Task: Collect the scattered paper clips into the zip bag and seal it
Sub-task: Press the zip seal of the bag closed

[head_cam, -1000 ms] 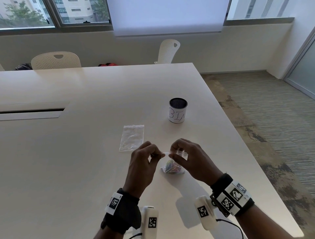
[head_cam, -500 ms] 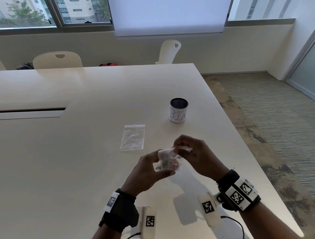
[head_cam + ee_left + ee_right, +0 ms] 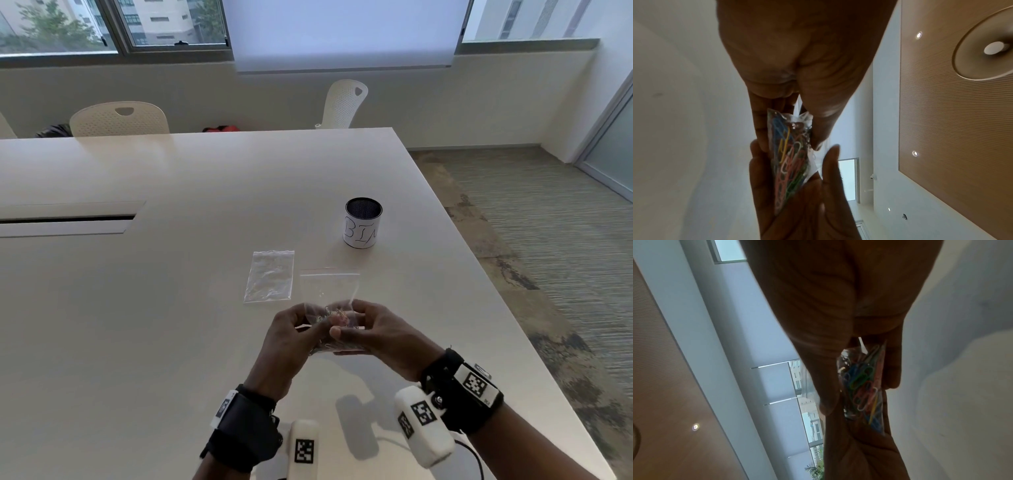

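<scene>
A clear zip bag [image 3: 329,291] with a red strip along its top stands upright between my two hands, lifted off the white table [image 3: 154,308]. Coloured paper clips [image 3: 788,164] fill its lower part, also seen in the right wrist view as paper clips [image 3: 863,386]. My left hand [image 3: 294,329] pinches the bag's lower left, thumb against fingers. My right hand [image 3: 359,325] pinches the lower right the same way. The bag's top edge points away from me. Whether the zip strip is closed I cannot tell.
A second clear bag [image 3: 270,275] lies flat on the table just left of the held one. A round mesh cup [image 3: 362,222] with a white paper label stands behind. Two white chairs [image 3: 120,120] are at the far side. The table's right edge [image 3: 507,308] is near.
Both hands have lifted the bag and turned it upright, so the clips sit at the bottom. The grip shifted from the bag's top strip to its lower part.
</scene>
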The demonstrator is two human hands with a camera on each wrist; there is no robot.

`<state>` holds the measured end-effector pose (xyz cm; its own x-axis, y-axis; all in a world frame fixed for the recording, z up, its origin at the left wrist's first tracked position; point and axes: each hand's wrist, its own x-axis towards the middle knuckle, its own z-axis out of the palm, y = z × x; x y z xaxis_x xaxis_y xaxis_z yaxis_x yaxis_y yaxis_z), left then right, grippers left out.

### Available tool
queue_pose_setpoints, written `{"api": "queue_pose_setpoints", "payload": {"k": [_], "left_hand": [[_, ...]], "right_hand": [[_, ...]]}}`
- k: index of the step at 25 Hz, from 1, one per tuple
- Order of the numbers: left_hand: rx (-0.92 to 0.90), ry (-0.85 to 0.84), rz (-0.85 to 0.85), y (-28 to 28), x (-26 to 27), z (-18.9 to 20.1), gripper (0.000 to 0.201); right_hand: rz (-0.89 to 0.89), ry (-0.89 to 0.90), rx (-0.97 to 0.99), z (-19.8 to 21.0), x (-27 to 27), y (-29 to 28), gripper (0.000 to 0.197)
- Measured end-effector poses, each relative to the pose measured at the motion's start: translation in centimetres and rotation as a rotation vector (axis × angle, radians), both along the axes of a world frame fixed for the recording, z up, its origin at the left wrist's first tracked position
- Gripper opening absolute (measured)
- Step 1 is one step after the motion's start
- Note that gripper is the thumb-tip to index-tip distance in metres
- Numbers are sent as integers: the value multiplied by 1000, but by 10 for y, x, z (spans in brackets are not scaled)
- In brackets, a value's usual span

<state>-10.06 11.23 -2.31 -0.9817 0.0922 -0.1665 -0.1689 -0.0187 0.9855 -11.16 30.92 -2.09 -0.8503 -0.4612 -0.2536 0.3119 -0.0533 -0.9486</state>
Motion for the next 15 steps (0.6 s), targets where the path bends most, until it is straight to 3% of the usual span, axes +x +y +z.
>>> {"api": "queue_pose_setpoints", "payload": {"k": [5, 8, 11, 15], "left_hand": [[-238, 43, 30, -4, -4, -2, 17], [-432, 116, 69, -13, -3, -6, 32], [-504, 123, 78, -18, 2, -5, 38], [-549, 132, 57, -21, 9, -5, 40]], "right_hand": [[-133, -46, -19, -6, -17, -13, 44], [-270, -86, 33, -11, -36, -19, 40], [-317, -103, 77, -15, -55, -27, 39], [-402, -72, 293, -22, -73, -41, 36]]}}
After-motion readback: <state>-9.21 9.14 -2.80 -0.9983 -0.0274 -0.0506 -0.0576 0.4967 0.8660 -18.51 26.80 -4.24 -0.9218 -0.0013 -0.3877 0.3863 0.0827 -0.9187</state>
